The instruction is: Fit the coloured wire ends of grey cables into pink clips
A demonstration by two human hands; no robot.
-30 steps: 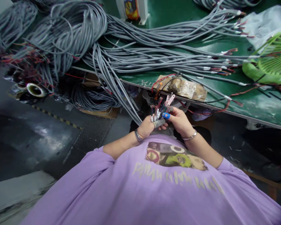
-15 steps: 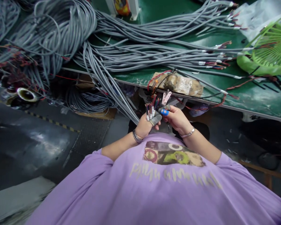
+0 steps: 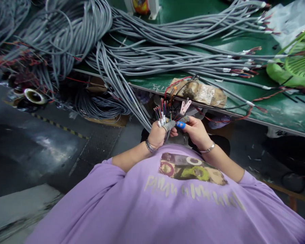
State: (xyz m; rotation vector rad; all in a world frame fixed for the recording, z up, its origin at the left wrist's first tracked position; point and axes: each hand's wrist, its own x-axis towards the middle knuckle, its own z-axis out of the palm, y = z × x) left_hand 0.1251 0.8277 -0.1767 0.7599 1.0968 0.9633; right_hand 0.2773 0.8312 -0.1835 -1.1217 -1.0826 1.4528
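Note:
My left hand [image 3: 158,135] is closed around several grey cables; their white-banded ends and thin coloured wires [image 3: 161,110] fan out above the fingers. Grey wrapping covers its thumb. Close beside it, my right hand [image 3: 197,132] pinches thin wires [image 3: 176,119] that come from a cable at the left thumb. A blue wrap shows on the right thumb and a grey one on a finger. Just beyond the fingertips stands a pink clip [image 3: 185,106]. The grey cables [image 3: 134,105] run from the left hand up to the bench.
Long grey cables [image 3: 183,61] lie across the green bench [image 3: 277,113], with a big coil [image 3: 91,27] at the left. A taped block [image 3: 200,93] sits on the front edge. A green fan [image 3: 300,62] stands at right. More cable [image 3: 99,106] is coiled below.
My right hand has drawn slightly away from my left, and thin wires now show stretched between them. The whole view has shifted a little, with things appearing further right.

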